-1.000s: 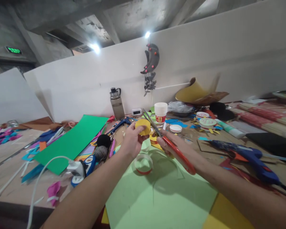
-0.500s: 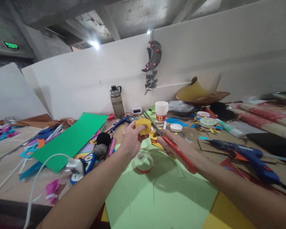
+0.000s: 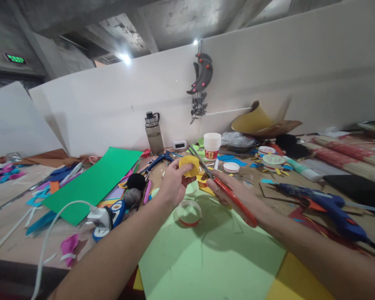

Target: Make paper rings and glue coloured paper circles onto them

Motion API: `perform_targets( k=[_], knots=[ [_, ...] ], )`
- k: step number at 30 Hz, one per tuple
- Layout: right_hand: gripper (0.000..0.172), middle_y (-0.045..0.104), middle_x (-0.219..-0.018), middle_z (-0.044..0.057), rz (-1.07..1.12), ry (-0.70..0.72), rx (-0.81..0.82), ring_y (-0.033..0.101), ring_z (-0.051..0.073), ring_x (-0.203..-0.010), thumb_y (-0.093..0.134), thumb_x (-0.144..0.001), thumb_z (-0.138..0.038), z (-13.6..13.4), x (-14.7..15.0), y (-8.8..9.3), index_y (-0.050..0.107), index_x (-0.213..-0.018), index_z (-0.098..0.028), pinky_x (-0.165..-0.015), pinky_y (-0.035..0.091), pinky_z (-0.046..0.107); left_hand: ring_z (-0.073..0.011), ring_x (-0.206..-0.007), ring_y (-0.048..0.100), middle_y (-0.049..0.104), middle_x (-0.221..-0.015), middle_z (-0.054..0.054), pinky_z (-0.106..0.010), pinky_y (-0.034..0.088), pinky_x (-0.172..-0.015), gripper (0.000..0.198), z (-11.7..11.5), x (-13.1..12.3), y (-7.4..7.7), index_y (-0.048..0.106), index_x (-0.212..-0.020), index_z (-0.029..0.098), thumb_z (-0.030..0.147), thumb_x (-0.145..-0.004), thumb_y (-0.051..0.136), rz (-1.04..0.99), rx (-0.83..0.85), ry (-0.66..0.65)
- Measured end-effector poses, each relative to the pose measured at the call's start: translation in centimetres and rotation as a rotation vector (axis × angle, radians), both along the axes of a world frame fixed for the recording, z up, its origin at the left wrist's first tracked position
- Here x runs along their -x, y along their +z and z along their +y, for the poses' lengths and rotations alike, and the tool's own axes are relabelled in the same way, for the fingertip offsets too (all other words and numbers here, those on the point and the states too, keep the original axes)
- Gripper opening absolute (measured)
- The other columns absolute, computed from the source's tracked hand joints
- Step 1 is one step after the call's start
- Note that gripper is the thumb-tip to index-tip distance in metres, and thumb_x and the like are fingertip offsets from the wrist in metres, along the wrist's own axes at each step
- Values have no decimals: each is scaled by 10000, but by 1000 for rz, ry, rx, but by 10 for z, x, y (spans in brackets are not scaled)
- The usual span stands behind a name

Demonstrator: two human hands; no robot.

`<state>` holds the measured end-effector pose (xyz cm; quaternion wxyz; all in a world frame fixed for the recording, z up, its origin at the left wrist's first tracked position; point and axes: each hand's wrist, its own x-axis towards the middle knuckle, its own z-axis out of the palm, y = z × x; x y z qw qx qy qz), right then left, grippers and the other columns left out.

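Note:
My left hand (image 3: 172, 183) is closed round a small yellow paper piece (image 3: 189, 165), held up above the table. My right hand (image 3: 228, 192) grips red-handled scissors (image 3: 220, 187); their metal blades point up and left and lie just right of the yellow piece. Below the hands, a clear tape roll with a red rim (image 3: 189, 213) lies on a light green sheet (image 3: 212, 254).
A dark green sheet (image 3: 93, 181), a white glue gun with cable (image 3: 101, 216) and black and grey yarn balls (image 3: 134, 189) lie left. A water bottle (image 3: 153, 134), stacked paper cups (image 3: 212, 146) and a blue glue gun (image 3: 328, 208) stand behind and right. Paper scraps cover the table.
The yellow piece has turned slightly in my left hand and looks more crumpled at its edge. The scissors and my right hand have barely shifted.

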<state>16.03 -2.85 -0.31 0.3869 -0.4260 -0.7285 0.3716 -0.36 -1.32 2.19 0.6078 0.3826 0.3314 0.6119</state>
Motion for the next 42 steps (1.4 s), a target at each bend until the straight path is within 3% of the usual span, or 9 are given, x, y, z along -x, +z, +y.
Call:
perform_targets(
  k=[8, 31, 36, 42],
  knots=[
    [521, 435, -578, -54, 0, 25, -17, 402, 114, -504, 455, -870, -642, 2, 0, -4, 563, -1071, -174, -472, 360, 255, -105, -675, 582, 636, -785, 7, -226, 441, -570, 288, 0, -2, -1, 576, -829, 163, 175, -599, 749, -32, 5, 49],
    [466, 436, -568, -51, 9, -8, 15, 417, 122, -514, 483, -855, -640, -2, 2, -3, 561, -966, -194, -474, 359, 255, -105, -707, 594, 644, -824, 4, -244, 467, -652, 265, -2, -4, -1, 583, -826, 169, 184, -627, 757, -32, 10, 26],
    [467, 501, -637, -23, 12, -28, -5, 422, 117, -531, 494, -848, -645, -2, 2, -3, 568, -944, -193, -474, 341, 253, -108, -705, 600, 650, -827, 2, -248, 466, -661, 268, -1, -4, -1, 586, -824, 170, 180, -621, 761, -32, 17, 26],
    [530, 477, -617, -36, 19, -29, 32, 424, 129, -536, 463, -864, -642, -10, 5, 3, 564, -1097, -177, -491, 356, 264, -111, -703, 596, 651, -823, 3, -239, 461, -616, 261, -3, -5, -1, 582, -830, 168, 180, -635, 755, -52, 23, 41]
  ],
)
